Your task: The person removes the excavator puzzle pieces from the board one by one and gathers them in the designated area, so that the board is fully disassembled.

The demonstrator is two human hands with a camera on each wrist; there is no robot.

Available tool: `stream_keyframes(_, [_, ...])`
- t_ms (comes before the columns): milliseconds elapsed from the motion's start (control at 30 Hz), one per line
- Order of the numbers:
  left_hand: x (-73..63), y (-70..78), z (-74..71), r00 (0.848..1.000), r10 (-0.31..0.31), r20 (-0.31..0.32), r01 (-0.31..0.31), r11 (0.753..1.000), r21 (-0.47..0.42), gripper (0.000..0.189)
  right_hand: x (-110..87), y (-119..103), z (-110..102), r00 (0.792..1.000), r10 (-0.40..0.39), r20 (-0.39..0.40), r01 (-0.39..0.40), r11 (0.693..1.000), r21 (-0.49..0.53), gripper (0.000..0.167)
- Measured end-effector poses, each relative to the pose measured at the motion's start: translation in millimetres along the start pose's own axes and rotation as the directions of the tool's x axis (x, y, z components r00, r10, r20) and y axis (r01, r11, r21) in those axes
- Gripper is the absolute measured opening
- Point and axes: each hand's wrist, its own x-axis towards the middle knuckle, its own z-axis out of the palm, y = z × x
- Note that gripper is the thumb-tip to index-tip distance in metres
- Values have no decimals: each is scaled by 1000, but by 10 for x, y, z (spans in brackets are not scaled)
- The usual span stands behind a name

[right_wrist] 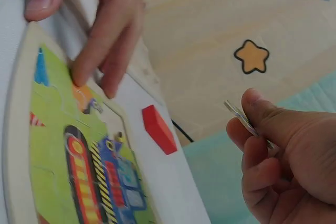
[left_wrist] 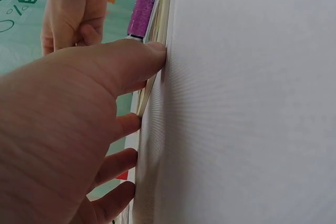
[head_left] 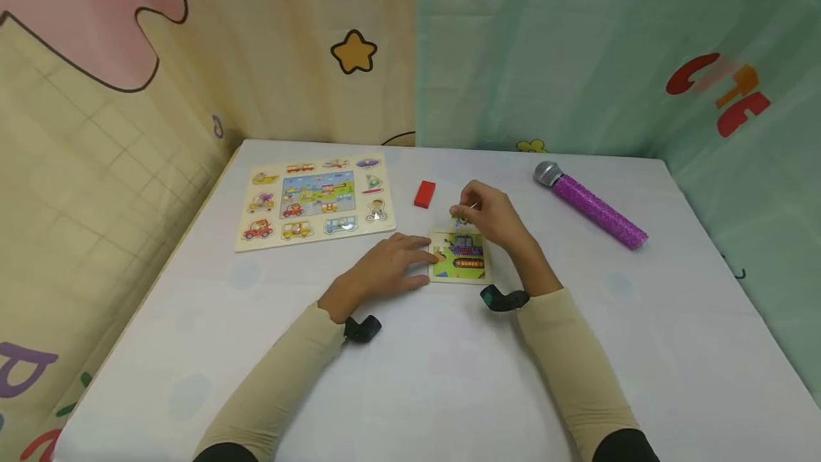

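A small wooden jigsaw puzzle (head_left: 457, 276) with a tracked tractor picture lies flat between my hands. My left hand (head_left: 391, 266) rests at its left side, fingers spread. In the right wrist view one of its fingertips (right_wrist: 81, 74) touches an orange patch of the picture, and its thumb is at the frame's corner. Above the puzzle's far edge my right hand (head_left: 490, 214) pinches a thin puzzle piece (right_wrist: 239, 115) between thumb and fingers. The piece is seen edge-on there, its picture mostly hidden. Bare wood shows along the puzzle's far part.
A larger wooden puzzle board (head_left: 276, 198) with vehicle pictures lies to the left. Just beyond the small puzzle is a red block (head_left: 425, 194). A glittery purple microphone (head_left: 593, 209) lies at the right on the white table (head_left: 410, 376). Printed curtains (head_left: 513, 41) stand behind.
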Motion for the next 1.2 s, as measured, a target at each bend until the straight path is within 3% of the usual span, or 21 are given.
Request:
stream_keyframes(67, [1,4,-5,1000,3,0,-3,1000,-1,41,-64,28,-165,1000,13,9,-14,1000,19,16])
stream_keyframes(267, [12,11,-3,1000,3,3,-3,1000,-10,42,-408,397,-651,981,82,178,-81,997,-17,19])
stream_keyframes(467, [27,26,-17,1000,-18,12,18,1000,10,43,-761,865,-948,977,151,149,-131,982,-136,18])
stream_keyframes(667, [-15,14,-25,1000,-26,4,26,1000,-9,42,-822,1037,-978,988,106,109,-89,985,-150,14])
stream_keyframes(1200, [-8,-7,-11,1000,3,0,-3,1000,-22,43,-862,1129,-895,999,34,4,-32,980,-195,13])
